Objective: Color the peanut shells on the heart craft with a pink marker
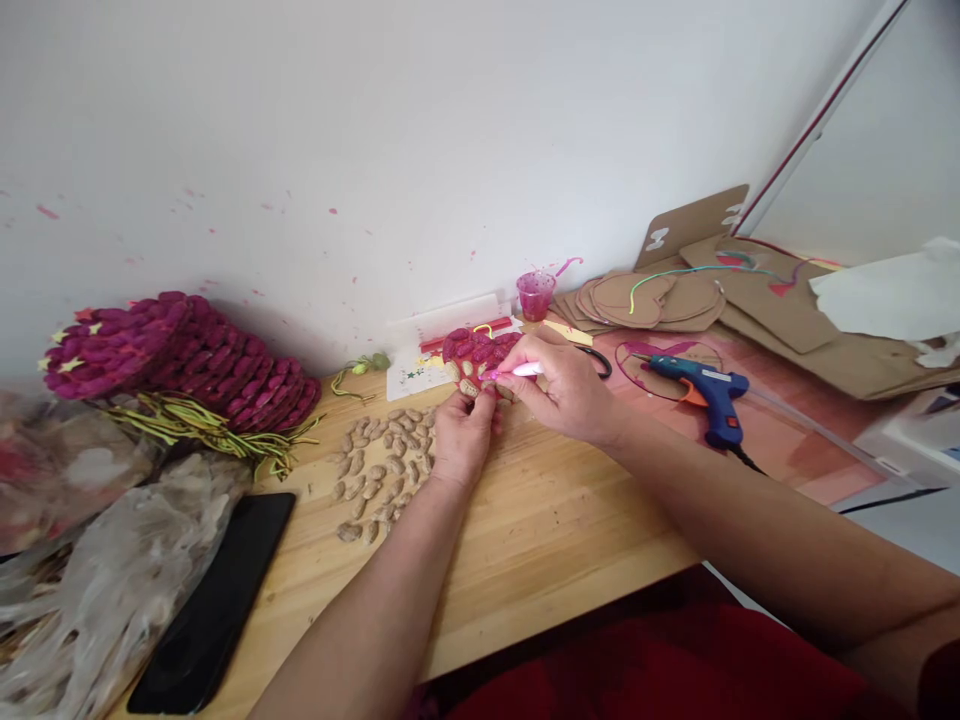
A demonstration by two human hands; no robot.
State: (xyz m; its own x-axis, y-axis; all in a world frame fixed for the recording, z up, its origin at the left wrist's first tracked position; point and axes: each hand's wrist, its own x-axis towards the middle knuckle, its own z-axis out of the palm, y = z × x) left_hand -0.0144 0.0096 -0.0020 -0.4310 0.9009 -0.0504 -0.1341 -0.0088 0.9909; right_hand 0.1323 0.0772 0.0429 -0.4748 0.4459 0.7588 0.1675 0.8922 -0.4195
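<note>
My right hand (574, 388) pinches a white-handled brush (528, 369) whose pink tip touches peanuts on a small craft piece (487, 350). The far part of this piece is covered in magenta peanuts; those at its near side are still tan. My left hand (463, 432) grips the near edge of the piece with thumb and fingers, partly hiding it. Loose unpainted peanuts (395, 463) lie on the wooden table just left of my left hand. Behind the piece, against the wall, stands a plastic cup of magenta paint (536, 293).
Stacked magenta peanut pieces (180, 360) with yellow-green cords lie left, above plastic bags (127, 560) and a black phone (217, 600). Rightward are a blue glue gun (709, 395), scissors (598, 360), cardboard hearts (630, 298) and cardboard sheets (780, 310).
</note>
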